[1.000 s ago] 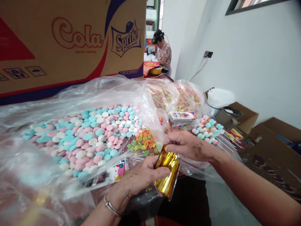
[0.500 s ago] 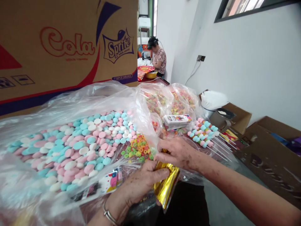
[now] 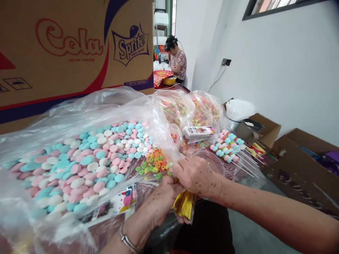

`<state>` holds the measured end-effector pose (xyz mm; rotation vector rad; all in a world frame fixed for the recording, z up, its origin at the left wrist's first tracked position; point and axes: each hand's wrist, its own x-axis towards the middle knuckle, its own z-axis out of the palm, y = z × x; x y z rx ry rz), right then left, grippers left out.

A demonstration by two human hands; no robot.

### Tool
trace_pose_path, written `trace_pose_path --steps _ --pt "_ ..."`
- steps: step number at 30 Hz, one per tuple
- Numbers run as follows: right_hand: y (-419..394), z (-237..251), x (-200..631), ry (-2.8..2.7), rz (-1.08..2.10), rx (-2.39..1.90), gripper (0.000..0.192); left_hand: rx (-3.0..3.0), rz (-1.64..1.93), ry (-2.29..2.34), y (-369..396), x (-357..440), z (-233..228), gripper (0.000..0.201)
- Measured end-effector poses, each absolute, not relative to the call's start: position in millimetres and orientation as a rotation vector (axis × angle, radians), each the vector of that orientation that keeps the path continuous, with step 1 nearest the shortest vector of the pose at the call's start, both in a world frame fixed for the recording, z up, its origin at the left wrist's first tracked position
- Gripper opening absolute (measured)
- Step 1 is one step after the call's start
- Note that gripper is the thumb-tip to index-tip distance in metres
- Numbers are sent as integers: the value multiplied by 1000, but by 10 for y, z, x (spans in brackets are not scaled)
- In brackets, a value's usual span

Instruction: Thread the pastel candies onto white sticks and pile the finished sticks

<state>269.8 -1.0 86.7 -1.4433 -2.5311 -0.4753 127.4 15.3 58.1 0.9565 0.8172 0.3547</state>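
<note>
Low in front of me, my left hand (image 3: 161,200) is closed round a bundle of gold twist ties (image 3: 184,205), which look like thin shiny strips in a clear wrapper. Curled over the top of that bundle, my right hand (image 3: 197,175) grips its upper end; the fingertips of both hands are partly hidden. Just beyond them lie small ring candies (image 3: 156,162) in green, orange and yellow. To the left, pink, blue and white candy discs (image 3: 87,160) spread in a heap on clear plastic. Candy skewers (image 3: 228,145) on white sticks rest to the right.
A big Cola and Sprite carton (image 3: 74,38) stands at the back left. Bags of ring candies (image 3: 174,107) and a stack of printed cards (image 3: 198,132) lie ahead. Open cartons (image 3: 296,173) and a mug (image 3: 247,130) are at right. A person (image 3: 178,63) sits farther back.
My right hand has closed down over the top of the gold bundle, its fingers now curled. The bundle's lower end has turned and shows separate strips. The view has shifted slightly.
</note>
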Motion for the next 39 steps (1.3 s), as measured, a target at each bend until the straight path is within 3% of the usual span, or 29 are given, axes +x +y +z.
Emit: trace_pose_path --steps 4,19,29,39 --pt "8 827 2736 -2491 -514 -1398 16 958 336 758 161 1274 557 32" --pt "114 983 3108 -2258 -618 -1295 33 891 169 521 319 1250 520 29" --pt "153 1173 3532 -2044 -695 -1601 45 918 58 501 340 1231 449 31" --pt "89 692 3772 -2204 -536 -1771 39 985 64 466 337 1215 437 25"
